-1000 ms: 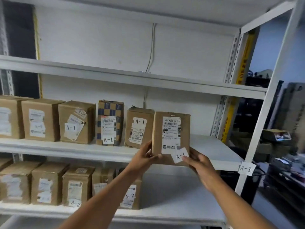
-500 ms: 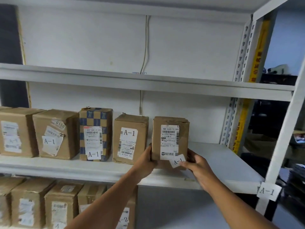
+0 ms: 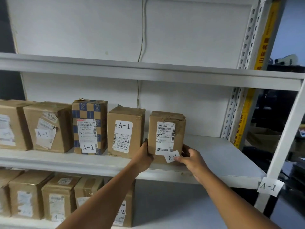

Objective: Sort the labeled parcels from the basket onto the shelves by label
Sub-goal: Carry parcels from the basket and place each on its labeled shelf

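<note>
A brown cardboard parcel [image 3: 166, 133] with a shipping label and a loose A-1 tag stands upright on the middle shelf [image 3: 222, 156], at the right end of a row of A-1 parcels. My left hand [image 3: 145, 156] grips its lower left side. My right hand [image 3: 191, 158] grips its lower right corner, thumb on the A-1 tag. To its left stands another A-1 parcel [image 3: 125, 131], a small gap apart. The basket is out of view.
More A-1 parcels fill the shelf leftward, among them a blue-checked box [image 3: 90, 126]. An A-1 sign [image 3: 269, 186] hangs on the right post. The lower shelf holds A-2 parcels [image 3: 57, 200]. The upper shelf [image 3: 148, 70] is close above. Dark clutter lies beyond the right post.
The parcel has gone from held in front of the shelf to standing on the shelf board, pushed further back. Both hands stayed on its lower corners. The camera moved closer.
</note>
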